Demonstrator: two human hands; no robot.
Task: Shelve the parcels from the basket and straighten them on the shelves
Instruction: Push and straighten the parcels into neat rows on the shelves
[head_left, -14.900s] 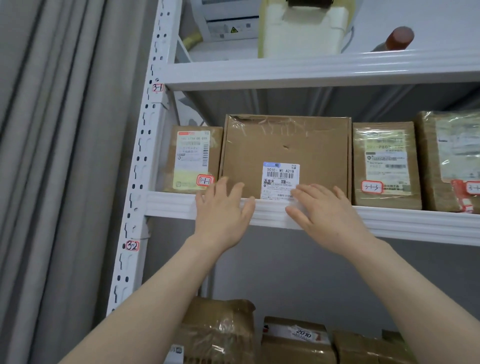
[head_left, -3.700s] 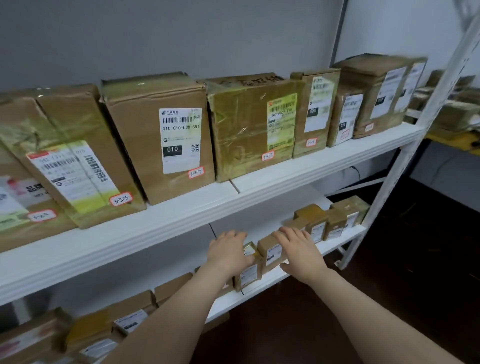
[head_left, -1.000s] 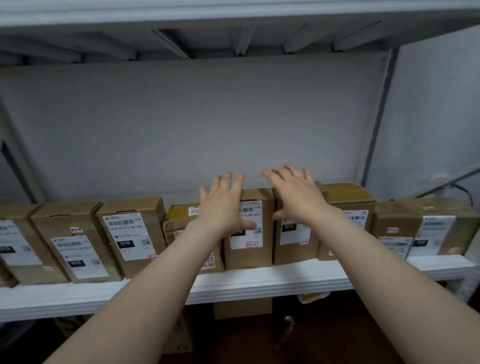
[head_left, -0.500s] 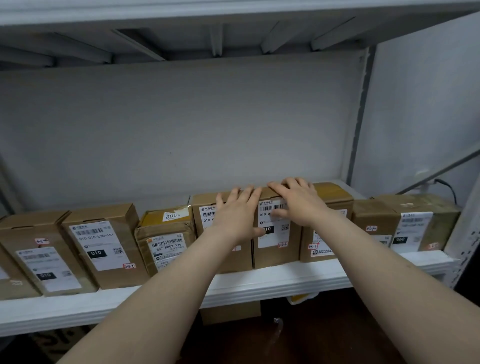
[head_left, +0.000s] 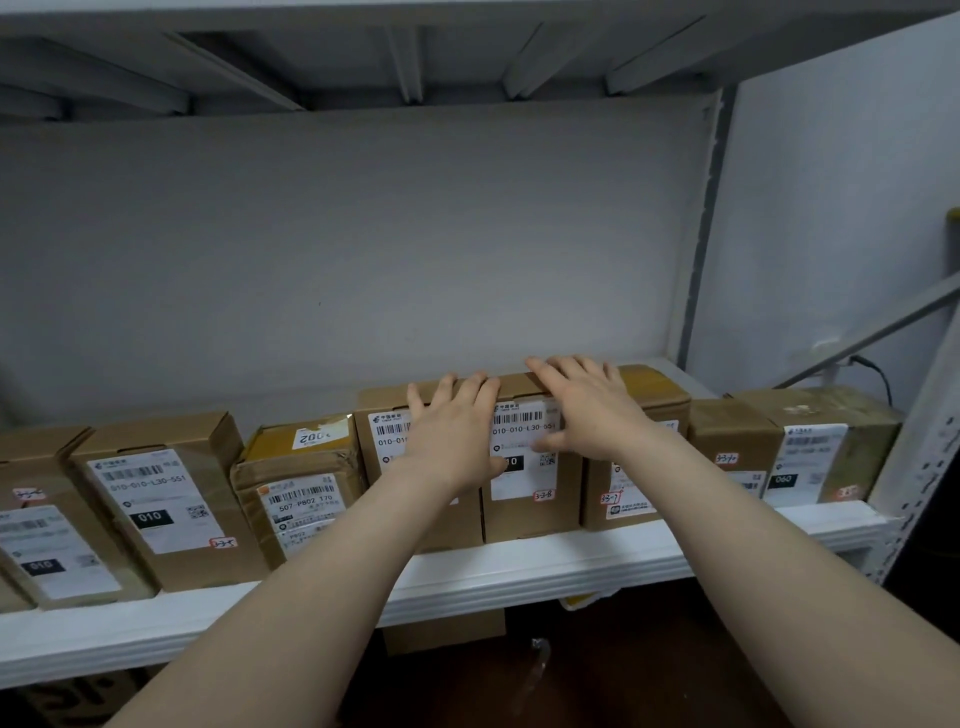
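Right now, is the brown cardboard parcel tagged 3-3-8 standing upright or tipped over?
Upright: the brown cardboard parcel stands flat on the white metal shelf, its printed label reading level.

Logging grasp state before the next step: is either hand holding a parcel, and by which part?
Nothing is gripped. The left hand and right hand lie flat, fingers straight, pressing the upper fronts of neighbouring parcels on the shelf.

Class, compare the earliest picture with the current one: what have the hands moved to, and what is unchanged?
Both hands have left the large box on the upper shelf. The left hand and right hand now press flat on the parcel tagged 3-3-8 and its neighbours, on a lower shelf. Unchanged: fingers straight, nothing gripped.
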